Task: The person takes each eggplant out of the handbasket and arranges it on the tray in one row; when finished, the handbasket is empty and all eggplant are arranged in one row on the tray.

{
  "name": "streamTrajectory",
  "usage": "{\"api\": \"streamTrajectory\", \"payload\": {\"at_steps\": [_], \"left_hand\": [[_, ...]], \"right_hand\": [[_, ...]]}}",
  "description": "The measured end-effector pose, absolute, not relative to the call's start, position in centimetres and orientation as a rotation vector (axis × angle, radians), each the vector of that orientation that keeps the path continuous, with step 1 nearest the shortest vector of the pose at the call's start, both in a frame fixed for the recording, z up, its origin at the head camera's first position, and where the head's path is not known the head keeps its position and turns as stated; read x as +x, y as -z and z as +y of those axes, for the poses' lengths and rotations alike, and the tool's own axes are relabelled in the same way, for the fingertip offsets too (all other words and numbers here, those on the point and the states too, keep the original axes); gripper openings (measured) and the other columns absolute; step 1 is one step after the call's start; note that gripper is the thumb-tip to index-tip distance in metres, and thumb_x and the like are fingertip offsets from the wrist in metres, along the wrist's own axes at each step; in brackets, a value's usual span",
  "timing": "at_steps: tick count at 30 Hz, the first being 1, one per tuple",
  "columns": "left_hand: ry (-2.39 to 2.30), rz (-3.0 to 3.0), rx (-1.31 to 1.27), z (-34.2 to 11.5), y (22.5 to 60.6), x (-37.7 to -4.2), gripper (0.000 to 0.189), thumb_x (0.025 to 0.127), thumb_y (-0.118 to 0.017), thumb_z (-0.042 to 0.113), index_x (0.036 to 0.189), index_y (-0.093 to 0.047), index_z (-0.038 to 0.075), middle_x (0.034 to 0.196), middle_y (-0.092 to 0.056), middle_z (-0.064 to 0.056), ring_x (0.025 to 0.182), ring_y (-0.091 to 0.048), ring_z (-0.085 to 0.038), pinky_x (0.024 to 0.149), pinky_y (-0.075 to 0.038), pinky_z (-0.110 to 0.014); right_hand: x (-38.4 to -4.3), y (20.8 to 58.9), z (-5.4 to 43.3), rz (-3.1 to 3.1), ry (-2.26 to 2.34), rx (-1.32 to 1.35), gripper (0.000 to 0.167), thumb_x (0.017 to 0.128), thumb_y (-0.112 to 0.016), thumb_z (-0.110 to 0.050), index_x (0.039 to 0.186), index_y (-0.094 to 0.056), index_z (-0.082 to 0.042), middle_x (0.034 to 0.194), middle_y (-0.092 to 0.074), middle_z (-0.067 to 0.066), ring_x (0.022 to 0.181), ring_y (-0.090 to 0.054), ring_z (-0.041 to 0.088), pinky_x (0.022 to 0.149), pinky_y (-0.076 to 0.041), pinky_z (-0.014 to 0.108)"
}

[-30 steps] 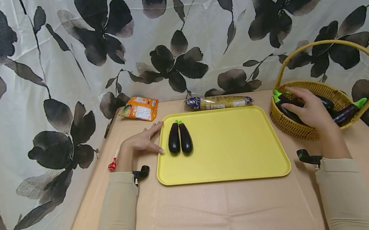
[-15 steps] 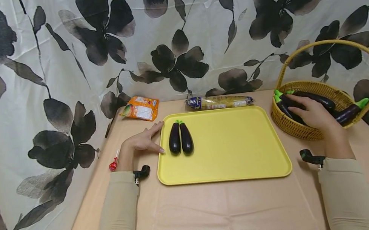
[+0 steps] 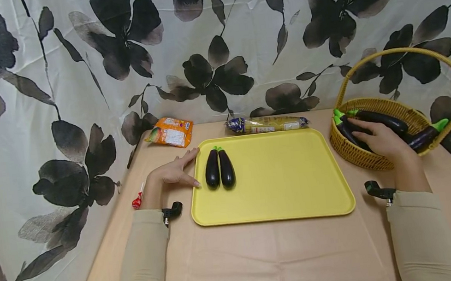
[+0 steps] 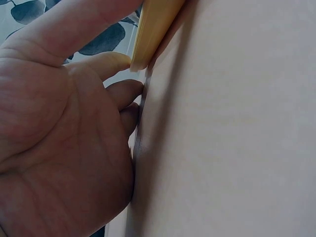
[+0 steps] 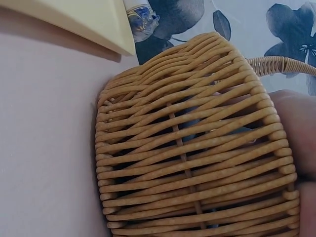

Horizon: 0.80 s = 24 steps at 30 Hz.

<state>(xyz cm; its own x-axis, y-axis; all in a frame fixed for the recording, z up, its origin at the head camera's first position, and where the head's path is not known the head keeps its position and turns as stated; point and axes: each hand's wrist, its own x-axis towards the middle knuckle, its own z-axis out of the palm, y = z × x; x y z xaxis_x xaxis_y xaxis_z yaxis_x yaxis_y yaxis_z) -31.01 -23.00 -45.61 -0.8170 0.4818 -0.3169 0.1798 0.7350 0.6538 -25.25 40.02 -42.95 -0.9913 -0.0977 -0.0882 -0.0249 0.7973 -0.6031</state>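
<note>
On the table lies a yellow tray [image 3: 279, 176], with two dark purple eggplants, a left eggplant [image 3: 212, 170] and a right eggplant [image 3: 227, 168], side by side near its left end. My left hand [image 3: 175, 171] touches the tray's left edge with spread fingers; in the left wrist view its palm [image 4: 64, 123] faces the camera beside the rim. Inside the wicker basket [image 3: 348, 156], my right hand [image 3: 386, 138] grips an eggplant [image 3: 363, 125] between thumb and fingers. More eggplants lie around it, including a back eggplant [image 3: 386, 120]. The basket wall [image 5: 197, 148] hides my right fingers in the right wrist view.
Behind the tray are an orange snack packet [image 3: 172, 132] and a long blue-and-gold package [image 3: 267, 124]. A red lollipop [image 3: 137, 202] lies left of my left wrist. The basket's tall handle [image 3: 403, 50] arches above my right hand. A floral curtain [image 3: 205, 36] hangs behind.
My right hand has lowered into the basket and shifted slightly right, its fingers closing around an eggplant. The left hand and the eggplants on the tray have stayed put.
</note>
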Motion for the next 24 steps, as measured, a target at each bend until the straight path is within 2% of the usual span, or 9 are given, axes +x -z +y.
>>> {"api": "streamTrajectory", "payload": {"at_steps": [7, 15, 24], "left_hand": [[-0.862, 2.469, 0.512, -23.04, 45.74, -31.08, 0.134, 0.067, -0.096, 0.05, 0.169, -0.011, 0.032, 0.177, -0.001, 0.004, 0.157, 0.018, -0.049, 0.123, 0.01, -0.072], [-0.855, 2.474, 0.513, -23.11, 45.85, -31.04, 0.134, 0.067, -0.096, 0.05, 0.169, -0.011, 0.033, 0.177, -0.001, 0.004, 0.157, 0.018, -0.05, 0.123, 0.009, -0.073], [-0.848, 2.477, 0.508, -22.97, 45.75, -31.0, 0.134, 0.067, -0.096, 0.051, 0.169, -0.011, 0.033, 0.177, -0.001, 0.004, 0.157, 0.017, -0.05, 0.123, 0.009, -0.073]], "right_hand": [[-25.25, 42.93, 40.12, 2.891, 0.954, -0.126, 0.058, 0.113, -0.04, -0.034, 0.167, -0.02, -0.025, 0.168, -0.016, 0.034, 0.153, -0.012, 0.06, 0.118, -0.015, 0.078], [-25.22, 42.87, 40.03, 2.923, 0.985, -0.085, 0.06, 0.111, -0.044, -0.011, 0.166, -0.025, -0.026, 0.163, -0.017, 0.039, 0.15, -0.014, 0.061, 0.116, -0.017, 0.079], [-25.33, 42.72, 40.46, 2.89, 0.975, -0.03, 0.06, 0.112, -0.045, -0.016, 0.166, -0.022, -0.032, 0.167, -0.018, 0.034, 0.151, -0.016, 0.061, 0.115, -0.021, 0.079]]}}
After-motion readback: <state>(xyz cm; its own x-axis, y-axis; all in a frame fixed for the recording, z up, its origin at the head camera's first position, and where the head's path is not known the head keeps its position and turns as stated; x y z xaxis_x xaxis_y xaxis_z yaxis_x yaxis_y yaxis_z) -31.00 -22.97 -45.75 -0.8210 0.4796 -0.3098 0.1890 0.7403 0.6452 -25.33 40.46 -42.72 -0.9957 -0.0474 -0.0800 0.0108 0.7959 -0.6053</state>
